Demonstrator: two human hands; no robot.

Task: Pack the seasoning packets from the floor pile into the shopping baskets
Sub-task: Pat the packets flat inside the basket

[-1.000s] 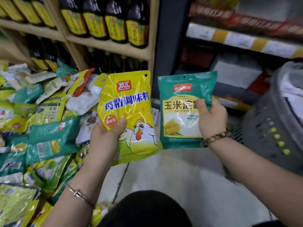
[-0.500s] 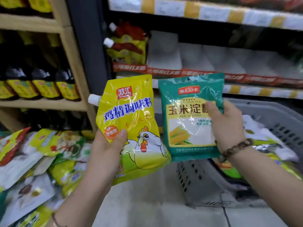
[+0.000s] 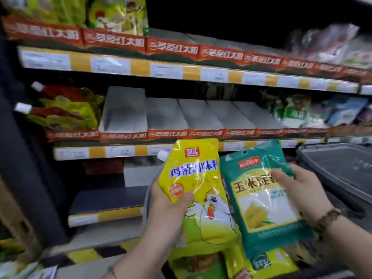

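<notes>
**Head view, facing a shop shelf.** The left hand (image 3: 171, 212), at 6 o'clock of the frame, grips the yellow pouch (image 3: 199, 184) by its lower left edge. The thumb lies across the front beside an orange roundel, and the fingers are behind the pouch, hidden. The pouch stands nearly upright and is printed with a white chicken. Its white spout cap (image 3: 162, 155) is at the 11 o'clock corner.

The right hand (image 3: 300, 196), at 4 o'clock of the frame, pinches the green packet (image 3: 259, 200) at its right edge, thumb on the front, fingers behind. This packet shows corn cobs and tilts with its top toward 11 o'clock. Its left edge overlaps the right edge of the pouch. A bead bracelet (image 3: 327, 217) circles the right wrist.

Both items are held in the air above more yellow and green packets (image 3: 259, 264) at 6 o'clock; whether these lie in a basket cannot be told. A dark basket (image 3: 342, 168) stands at 3 o'clock, just beside the right hand, and its inside is blurred.

Behind, the shelf (image 3: 141, 67) carries yellow-and-white price rails. Grey cardboard trays (image 3: 165, 115) sit at 12 o'clock and spouted red-and-yellow pouches (image 3: 66, 111) at 9 o'clock. Blurred packets of the floor pile (image 3: 18, 268) show at 7 o'clock.
</notes>
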